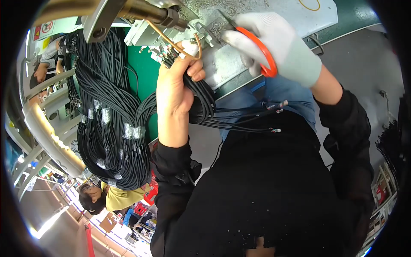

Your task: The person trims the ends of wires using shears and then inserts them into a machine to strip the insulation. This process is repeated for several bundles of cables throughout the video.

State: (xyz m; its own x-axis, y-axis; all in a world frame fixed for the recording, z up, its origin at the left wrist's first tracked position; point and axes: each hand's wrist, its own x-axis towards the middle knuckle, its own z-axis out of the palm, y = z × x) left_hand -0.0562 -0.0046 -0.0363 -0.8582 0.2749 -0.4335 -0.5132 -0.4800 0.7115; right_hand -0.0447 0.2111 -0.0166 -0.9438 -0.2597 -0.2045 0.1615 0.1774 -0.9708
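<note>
Black, thin rubber-sheathed cables fill the middle of the view, gathered into one tight bundle (201,100) that the left hand (175,92) grips. That hand is bare and closed firmly round the bundle, fingers curled over it and knuckles up, with the metal-tipped cable ends fanning out just above the fingers. One copper-coloured bent wire hook (180,45) hangs from a grey metal fitting (141,10) at the far top and curves down to touch the cable ends at the fingertips. A few loose cable tails (257,118) with small silver connectors trail to the right of the hand, lying over the person's blue apron (278,92).

The right hand (278,47) wears one white knitted glove and is closed through the orange loop handles of a single pair of scissors (252,43), whose dark blades point left towards the cable ends; how far the blades are parted I cannot tell. Behind both hands lies a grey metal worktop (231,64) edged in green.

On the left hangs one large skein of black cables (113,111), banded with several clear tape wraps. Two other people show at the left rim: one in a yellow top (122,197) near the bottom, one in a striped top (49,53) far up.
</note>
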